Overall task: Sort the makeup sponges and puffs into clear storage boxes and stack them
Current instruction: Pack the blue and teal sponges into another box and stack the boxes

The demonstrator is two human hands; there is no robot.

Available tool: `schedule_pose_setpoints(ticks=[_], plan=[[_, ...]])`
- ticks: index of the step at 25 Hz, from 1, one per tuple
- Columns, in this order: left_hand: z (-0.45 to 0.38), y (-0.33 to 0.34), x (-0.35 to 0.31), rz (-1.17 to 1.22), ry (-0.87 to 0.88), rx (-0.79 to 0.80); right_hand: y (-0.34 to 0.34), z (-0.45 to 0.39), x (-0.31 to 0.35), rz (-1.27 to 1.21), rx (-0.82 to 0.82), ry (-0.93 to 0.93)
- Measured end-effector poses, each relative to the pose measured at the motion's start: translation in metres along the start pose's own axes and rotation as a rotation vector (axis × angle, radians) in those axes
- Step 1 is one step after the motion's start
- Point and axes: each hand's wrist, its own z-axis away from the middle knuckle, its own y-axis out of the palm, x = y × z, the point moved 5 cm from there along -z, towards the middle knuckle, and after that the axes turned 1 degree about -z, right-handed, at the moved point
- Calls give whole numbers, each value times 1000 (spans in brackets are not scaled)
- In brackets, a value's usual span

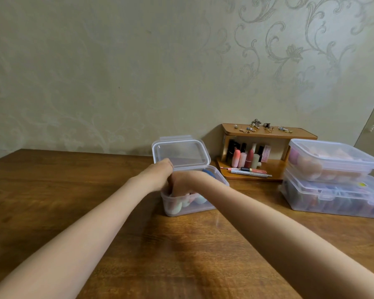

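Open clear box (pixel 188 207) sits mid-table (pixel 73 190), near the back edge; lid (pixel 181 153) stands upright behind it, against the wall side. Wide bare tabletop to the left and in front of box. To the right: wooden shelf (pixel 266 134) w/ lipsticks (pixel 246 158), jewellery on top; just beyond, two closed boxes stacked (pixel 333 180) at right table edge, both filled, top one (pixel 330 160) w/ pinkish sponges.

Both forearms stretched fwd, converging on the open box. Left hand (pixel 158 174) over box's near-left corner, knuckles up, fingers dip inside. Right hand (pixel 187 181) beside it, touching left, also reaching down into box.

Fingers of both hidden by box rim and each other: can't tell grip or how far open.

Sponges (pixel 190 201) (green, pink, white) visible through front wall; blue one (pixel 208 172) at back-right of box.
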Motion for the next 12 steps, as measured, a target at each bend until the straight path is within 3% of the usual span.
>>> schedule_pose_setpoints(ticks=[2,3,5,6,7,8,10,12], plan=[[3,-1,-2,28,-1,3,-6,-18,8,133,42,50],[3,0,-3,-19,35,16,-8,-21,1,172,-32,12],[6,1,-4,-89,87,47,-10,-10,-25,-258,-303,62],[9,0,-3,-113,94,66,2,-11,-20,-517,-230,7],[10,-2,1,-121,92,87,1,2,-18,-892,-142,-149],[13,-3,4,-118,96,108,-2,23,-27,-1103,-67,-298],[16,-9,9,-82,131,129,-10,56,-49,-1168,-81,-472],[17,-18,14,89,146,35,-29,73,-79,-1347,-339,-465]])
